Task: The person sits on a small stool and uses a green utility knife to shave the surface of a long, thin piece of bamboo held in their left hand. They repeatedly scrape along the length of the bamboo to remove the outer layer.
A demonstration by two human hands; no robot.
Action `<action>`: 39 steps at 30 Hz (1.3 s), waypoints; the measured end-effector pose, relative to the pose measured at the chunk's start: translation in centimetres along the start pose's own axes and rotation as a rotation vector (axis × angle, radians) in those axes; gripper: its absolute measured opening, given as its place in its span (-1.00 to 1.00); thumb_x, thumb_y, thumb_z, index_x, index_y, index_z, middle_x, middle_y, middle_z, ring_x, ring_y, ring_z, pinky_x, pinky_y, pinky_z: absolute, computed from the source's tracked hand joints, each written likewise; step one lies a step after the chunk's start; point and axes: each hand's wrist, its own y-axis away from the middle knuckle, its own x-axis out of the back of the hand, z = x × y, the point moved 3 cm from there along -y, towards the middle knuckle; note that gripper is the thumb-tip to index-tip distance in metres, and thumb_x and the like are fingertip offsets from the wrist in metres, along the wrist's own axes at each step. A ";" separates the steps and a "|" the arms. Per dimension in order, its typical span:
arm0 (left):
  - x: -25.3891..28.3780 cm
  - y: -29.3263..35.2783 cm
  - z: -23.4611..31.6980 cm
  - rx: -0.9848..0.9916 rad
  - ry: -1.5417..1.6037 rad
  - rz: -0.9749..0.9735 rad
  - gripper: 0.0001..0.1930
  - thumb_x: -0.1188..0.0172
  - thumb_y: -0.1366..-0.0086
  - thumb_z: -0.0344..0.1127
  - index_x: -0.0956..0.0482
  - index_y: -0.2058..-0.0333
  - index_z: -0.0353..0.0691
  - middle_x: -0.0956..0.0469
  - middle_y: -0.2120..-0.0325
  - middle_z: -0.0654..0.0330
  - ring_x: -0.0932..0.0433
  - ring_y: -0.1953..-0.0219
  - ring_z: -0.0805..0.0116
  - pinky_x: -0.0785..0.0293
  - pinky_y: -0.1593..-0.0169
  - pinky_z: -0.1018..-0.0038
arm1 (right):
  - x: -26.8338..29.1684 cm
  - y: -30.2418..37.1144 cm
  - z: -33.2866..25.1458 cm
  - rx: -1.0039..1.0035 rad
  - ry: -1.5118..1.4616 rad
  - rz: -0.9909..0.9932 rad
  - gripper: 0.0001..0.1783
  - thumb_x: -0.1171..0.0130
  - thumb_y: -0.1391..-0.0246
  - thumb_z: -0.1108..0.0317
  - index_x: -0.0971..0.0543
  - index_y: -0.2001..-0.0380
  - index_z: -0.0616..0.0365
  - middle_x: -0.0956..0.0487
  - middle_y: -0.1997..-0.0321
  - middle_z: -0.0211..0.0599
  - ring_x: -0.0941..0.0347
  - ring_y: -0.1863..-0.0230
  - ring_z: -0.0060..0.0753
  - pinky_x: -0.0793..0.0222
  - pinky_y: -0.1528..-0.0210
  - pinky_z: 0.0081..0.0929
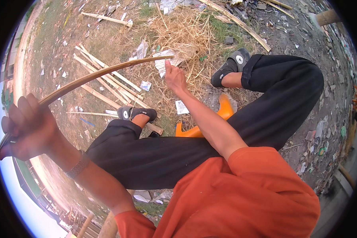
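A long split bamboo strip point(103, 72) slants across the view, rising from the left toward the middle in a slight bow. My left hand point(31, 129), raised at the far left, has its fingers wrapped round the thick end. At the thin end, my right hand point(175, 77) is closed, with its thumb up against the strip's tip; its curled fingers are partly hidden. Below the strip, several pale split bamboo pieces point(117, 85) lie in a loose pile on the ground, beside my left shoe point(138, 114).
Shavings and straw point(186, 35) cover the ground ahead. An orange plastic object point(225, 108) shows between my legs, partly hidden. More bamboo lengths lie farther off, one long strip point(242, 25) at upper right and a short piece point(107, 18) at upper left. Litter is scattered at right.
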 end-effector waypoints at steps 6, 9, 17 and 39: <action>0.1 0.1 0.5 0.010 -0.026 -0.069 -0.32 0.06 0.06 0.56 -0.18 0.76 0.00 0.04 0.70 0.40 0.09 0.55 0.43 0.16 0.43 0.45 | -0.6 0.1 1.3 0.065 -0.090 0.082 -0.16 0.45 -0.26 -0.15 -0.53 0.63 0.39 -0.51 0.58 0.18 -0.47 0.49 0.10 -0.38 0.26 -0.03; -0.2 -0.3 0.2 -0.009 -0.062 0.058 -0.32 0.08 0.05 0.56 -0.19 0.76 -0.01 0.07 0.72 0.39 0.11 0.56 0.42 0.18 0.45 0.45 | -1.4 -0.4 1.2 -0.050 -0.164 -0.014 -0.18 0.44 -0.26 -0.15 -0.52 0.64 0.37 -0.51 0.60 0.15 -0.45 0.54 0.06 -0.37 0.32 -0.02; 2.0 0.1 1.1 -0.064 -0.157 0.205 -0.30 0.06 0.05 0.55 -0.23 0.76 -0.05 0.07 0.72 0.39 0.09 0.54 0.43 0.17 0.44 0.46 | -1.5 0.3 1.8 -0.021 0.020 0.063 -0.22 0.42 -0.24 -0.16 -0.59 0.37 0.36 -0.54 0.40 0.29 -0.50 0.27 0.24 -0.38 0.14 0.01; -0.9 0.1 -0.1 -0.046 -0.054 0.077 -0.33 -0.04 0.05 0.50 -0.13 0.71 -0.02 0.03 0.72 0.40 0.08 0.59 0.46 0.13 0.46 0.48 | -0.2 -2.2 3.2 -0.136 0.094 0.194 -0.22 0.37 -0.22 -0.19 -0.58 0.49 0.33 -0.53 0.50 0.24 -0.47 0.35 0.28 -0.34 0.15 -0.01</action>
